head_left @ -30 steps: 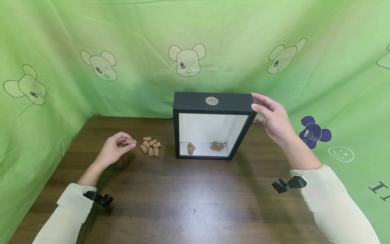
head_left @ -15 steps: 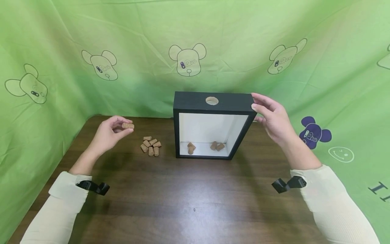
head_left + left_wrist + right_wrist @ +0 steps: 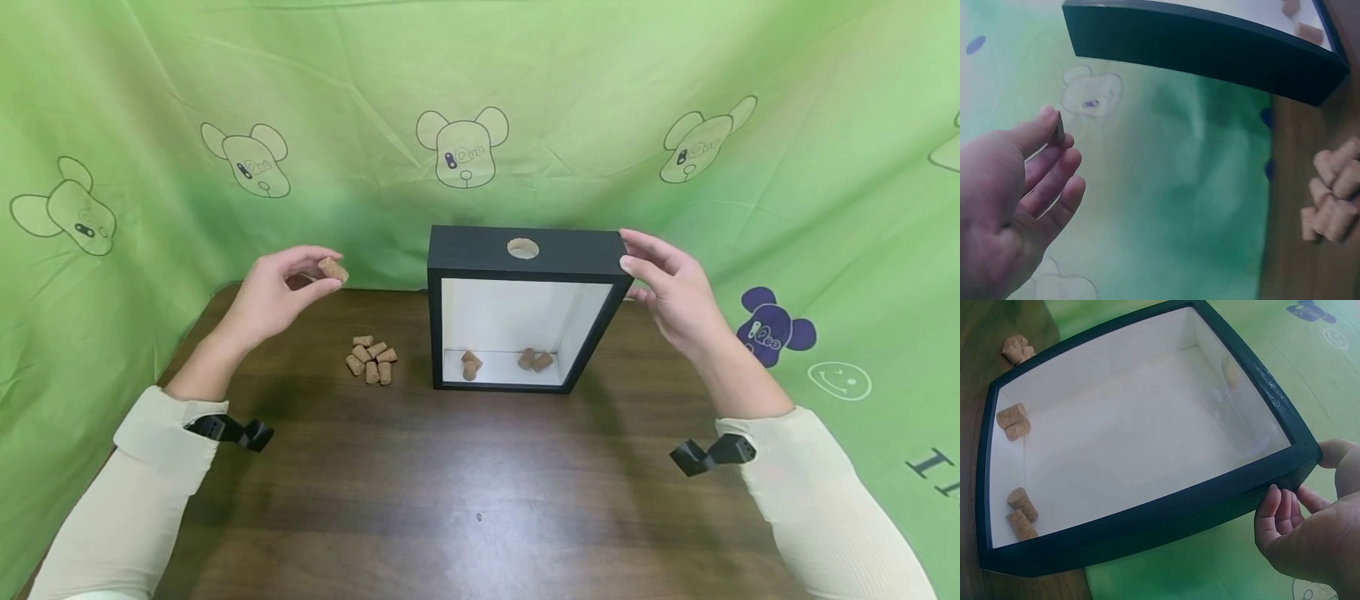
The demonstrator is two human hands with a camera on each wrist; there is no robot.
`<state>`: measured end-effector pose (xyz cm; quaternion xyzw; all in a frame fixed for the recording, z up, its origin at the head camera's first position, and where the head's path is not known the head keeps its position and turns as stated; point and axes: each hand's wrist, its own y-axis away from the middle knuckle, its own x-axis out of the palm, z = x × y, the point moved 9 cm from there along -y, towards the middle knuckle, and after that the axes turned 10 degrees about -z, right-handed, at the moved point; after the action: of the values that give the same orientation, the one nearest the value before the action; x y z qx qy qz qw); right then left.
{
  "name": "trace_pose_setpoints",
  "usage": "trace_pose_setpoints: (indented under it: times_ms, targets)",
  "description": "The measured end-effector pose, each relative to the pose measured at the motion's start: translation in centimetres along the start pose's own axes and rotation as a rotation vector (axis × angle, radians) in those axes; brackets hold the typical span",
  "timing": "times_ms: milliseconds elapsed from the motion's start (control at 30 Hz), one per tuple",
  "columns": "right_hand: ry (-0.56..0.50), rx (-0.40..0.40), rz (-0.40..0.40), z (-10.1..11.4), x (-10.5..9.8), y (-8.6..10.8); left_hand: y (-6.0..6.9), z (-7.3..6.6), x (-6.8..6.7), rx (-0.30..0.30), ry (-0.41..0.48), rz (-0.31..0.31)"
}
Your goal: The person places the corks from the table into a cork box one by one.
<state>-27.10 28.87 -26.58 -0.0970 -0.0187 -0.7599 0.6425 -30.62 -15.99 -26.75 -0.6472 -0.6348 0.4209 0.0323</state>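
Between thumb and fingertips, my left hand (image 3: 273,292) pinches a wine cork (image 3: 333,269), raised above the table to the left of a black shadow box frame (image 3: 525,265). In the left wrist view that cork (image 3: 1058,129) shows only as a narrow edge past the thumb. The frame stands upright, with a round hole (image 3: 522,248) in its top and a white interior. Several corks (image 3: 535,360) lie inside on its floor, in two groups. My right hand (image 3: 675,292) grips the frame's upper right corner, thumb at the front edge and fingers behind.
A small pile of loose corks (image 3: 371,360) lies on the brown wooden table (image 3: 390,483), left of the frame. Green cloth (image 3: 345,167) printed with bear heads hangs behind and at both sides.
My left hand has lifted the cork up from beside the pile, then moved slightly right, and the cork has tilted. The right hand and the frame have stayed in place.
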Motion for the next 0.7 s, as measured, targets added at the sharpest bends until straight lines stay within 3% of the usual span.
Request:
trace_pose_setpoints:
  times_ms: [100,267,700]
  targets:
    - [0.0,-0.001,0.002,0.0,0.0,0.0,-0.8,-1.3,0.1,0.039,0.01,0.007]
    - [0.003,0.001,0.0,-0.1,-0.1,0.0,-1.9,-2.6,0.2,0.04,0.031,-0.002]
    - [0.019,-0.007,-0.005,0.0,-0.1,-0.1,-3.4,-4.6,0.7,0.062,0.062,-0.014]
